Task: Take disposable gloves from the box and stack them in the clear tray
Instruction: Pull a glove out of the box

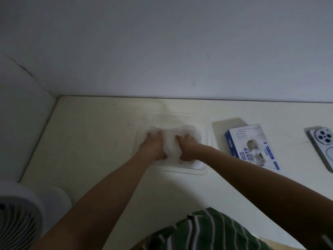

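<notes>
A clear tray (182,171) lies on the cream table against the wall, in the middle of the view. It holds a pile of thin white disposable gloves (170,141). My left hand (154,147) and my right hand (186,147) both press down on the pile side by side, fingers pointing away from me, and the gloves bulge up between them. The blue and white glove box (239,141) lies flat to the right of the tray, with gloves showing in its oval opening.
A phone (322,147) lies face down at the far right of the table. A white fan (18,213) stands low at the left, beside the table's edge. A white wall runs along the back.
</notes>
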`<state>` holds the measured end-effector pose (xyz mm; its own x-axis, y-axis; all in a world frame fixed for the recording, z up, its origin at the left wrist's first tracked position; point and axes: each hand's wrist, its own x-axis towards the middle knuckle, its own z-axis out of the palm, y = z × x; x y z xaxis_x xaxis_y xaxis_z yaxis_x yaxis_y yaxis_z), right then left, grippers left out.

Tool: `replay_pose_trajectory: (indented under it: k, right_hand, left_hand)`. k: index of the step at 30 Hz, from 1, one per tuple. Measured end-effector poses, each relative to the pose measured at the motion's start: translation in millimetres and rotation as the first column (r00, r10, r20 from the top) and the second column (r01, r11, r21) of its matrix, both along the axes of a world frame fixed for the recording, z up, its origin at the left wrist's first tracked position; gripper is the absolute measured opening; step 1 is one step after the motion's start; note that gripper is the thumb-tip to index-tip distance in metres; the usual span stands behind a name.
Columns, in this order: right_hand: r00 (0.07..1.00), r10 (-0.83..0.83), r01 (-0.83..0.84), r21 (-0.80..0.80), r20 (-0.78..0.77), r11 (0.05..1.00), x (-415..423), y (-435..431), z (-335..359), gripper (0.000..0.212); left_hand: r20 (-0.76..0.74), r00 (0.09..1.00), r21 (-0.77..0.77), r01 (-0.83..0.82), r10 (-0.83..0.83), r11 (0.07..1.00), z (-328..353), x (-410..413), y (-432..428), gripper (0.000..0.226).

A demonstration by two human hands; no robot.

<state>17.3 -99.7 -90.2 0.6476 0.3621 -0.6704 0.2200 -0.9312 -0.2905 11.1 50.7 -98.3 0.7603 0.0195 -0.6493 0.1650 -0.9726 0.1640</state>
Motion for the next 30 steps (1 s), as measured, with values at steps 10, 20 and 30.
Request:
replay_pose_trajectory:
  k: [10, 20, 30]
  right_hand:
    - [0.78, -0.503, 0.288, 0.501, 0.371, 0.816, 4.7, -105.3, 78.7, 0.014]
    - [0.671, -0.685, 0.71, 0.02, 0.283, 0.704, -45.6, -236.9, 16.0, 0.069]
    - [0.502, -0.865, 0.754, 0.494, -0.006, 0.434, -36.9, -244.6, 5.9, 0.015]
  left_hand:
    - [0.687, 0.711, -0.304, 0.091, 0.152, 0.948, 71.3, 9.5, -101.1, 0.006]
    - [0.338, 0.907, -0.357, 0.37, -0.251, 0.858, 30.6, -12.0, -229.5, 0.02]
    - [0.204, 0.951, -0.375, 0.296, -0.233, 0.878, 0.1, -7.3, -240.9, 0.041]
